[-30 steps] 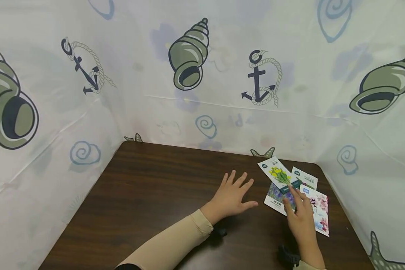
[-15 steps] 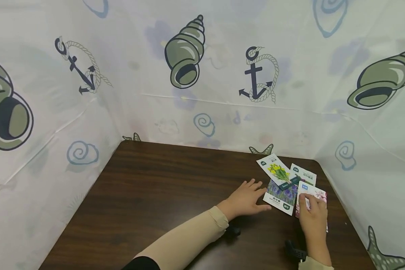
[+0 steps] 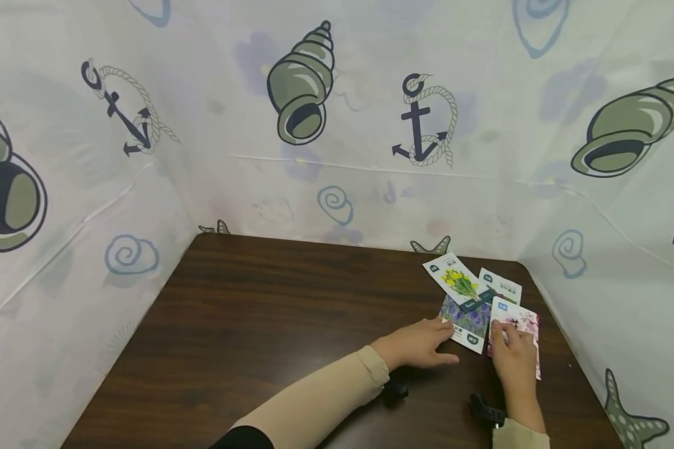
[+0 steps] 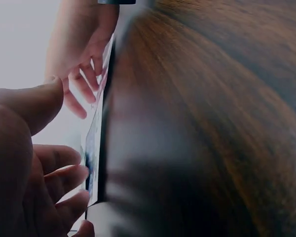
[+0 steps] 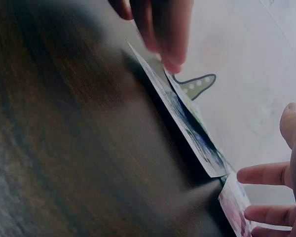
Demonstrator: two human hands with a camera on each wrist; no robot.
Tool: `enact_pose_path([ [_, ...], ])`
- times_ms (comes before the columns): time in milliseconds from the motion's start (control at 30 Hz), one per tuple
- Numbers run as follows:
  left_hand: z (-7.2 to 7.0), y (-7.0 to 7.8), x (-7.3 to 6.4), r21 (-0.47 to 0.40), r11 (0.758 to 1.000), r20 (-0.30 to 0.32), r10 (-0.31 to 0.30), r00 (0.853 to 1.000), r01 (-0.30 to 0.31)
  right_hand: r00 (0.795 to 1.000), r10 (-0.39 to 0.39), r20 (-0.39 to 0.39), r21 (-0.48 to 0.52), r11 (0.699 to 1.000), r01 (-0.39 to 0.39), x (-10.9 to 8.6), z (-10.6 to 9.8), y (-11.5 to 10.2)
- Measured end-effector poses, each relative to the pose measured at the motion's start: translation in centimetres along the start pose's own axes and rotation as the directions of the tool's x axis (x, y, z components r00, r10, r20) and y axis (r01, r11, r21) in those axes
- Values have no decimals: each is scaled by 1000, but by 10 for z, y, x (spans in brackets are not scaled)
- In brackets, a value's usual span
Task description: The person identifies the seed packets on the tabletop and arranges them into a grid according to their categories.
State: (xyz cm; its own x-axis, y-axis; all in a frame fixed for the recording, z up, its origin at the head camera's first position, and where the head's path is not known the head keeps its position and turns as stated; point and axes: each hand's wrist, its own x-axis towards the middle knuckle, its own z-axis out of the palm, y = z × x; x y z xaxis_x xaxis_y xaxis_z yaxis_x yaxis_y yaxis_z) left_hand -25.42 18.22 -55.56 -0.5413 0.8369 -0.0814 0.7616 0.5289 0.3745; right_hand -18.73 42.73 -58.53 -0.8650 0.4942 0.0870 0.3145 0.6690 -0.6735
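The lettering on the four cards [image 3: 479, 319] is too small to read.

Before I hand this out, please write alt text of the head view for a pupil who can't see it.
A person's left hand is at a purple-flower card, their right hand over a pink-flower card, on a dark table. A yellow-flower card overlaps the purple one; a fourth card lies just beyond.
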Motion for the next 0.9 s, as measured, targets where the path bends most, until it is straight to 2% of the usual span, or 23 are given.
enact_pose_path([
  [133, 3, -1, 1, 9, 1000, 17, -6, 1000, 6, 1000, -4, 18, -4, 1000, 4, 2, 1, 1],
  [267, 3, -1, 0, 27, 999, 8, -22, 1000, 22, 999, -15, 47, 2, 1000, 15, 4, 2, 2],
  [467, 1, -2, 2, 68, 997, -21, -37, 999, 38, 998, -29, 63, 4, 1000, 29, 5, 3, 3],
  [733, 0, -1, 3, 129, 989, -94, -55, 994, 67, 994, -26, 107, 2, 1000, 26, 7, 3, 1],
  [900, 1, -3, 2, 206, 974, -117, -71, 991, 94, 991, -76, 106, 16, 997, 75, 8, 7, 2],
])
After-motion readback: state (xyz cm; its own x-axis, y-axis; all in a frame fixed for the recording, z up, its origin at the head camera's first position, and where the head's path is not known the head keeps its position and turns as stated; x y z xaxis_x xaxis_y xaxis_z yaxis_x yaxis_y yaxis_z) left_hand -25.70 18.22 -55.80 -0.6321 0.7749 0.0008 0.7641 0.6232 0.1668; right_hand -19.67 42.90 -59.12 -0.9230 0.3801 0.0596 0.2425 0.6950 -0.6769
